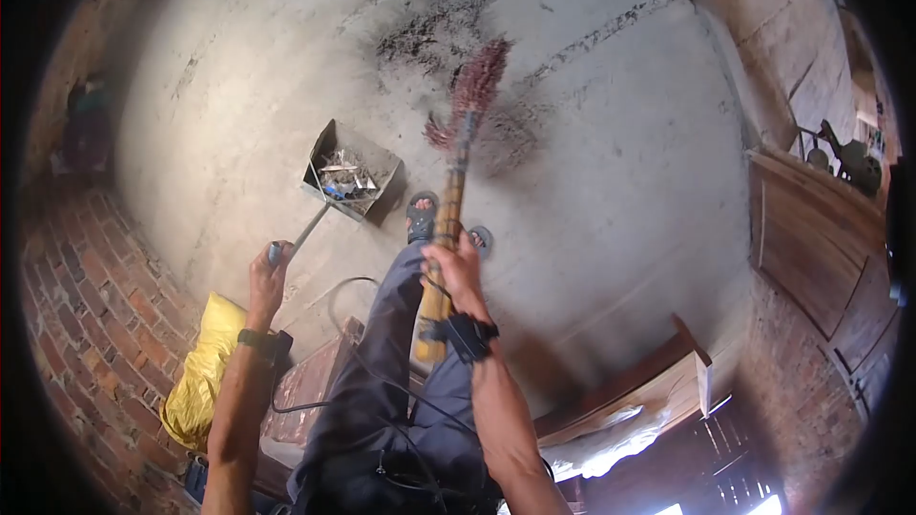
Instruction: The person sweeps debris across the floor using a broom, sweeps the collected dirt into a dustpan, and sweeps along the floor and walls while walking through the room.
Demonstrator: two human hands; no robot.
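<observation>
My left hand (268,272) is closed round the handle end of a long-handled metal dustpan (384,193). Its box-shaped pan rests on the concrete floor with dirt and bits of litter (349,177) inside. In my right hand (458,272) is a broom (452,205) with a thick yellowish handle, gripped partway down. The broom's reddish bristles (480,79) point away from me, beside a patch of dark loose dirt (434,33). The bristle end looks slightly blurred. Part of the handle runs back past my right wrist.
My sandalled feet (420,215) stand just behind the broom and dustpan. A brick wall (105,310) and a yellow sack (205,362) are at left. Wooden furniture (811,248) lines the right side. A wooden piece (630,377) is behind me at lower right. Cables hang across my legs.
</observation>
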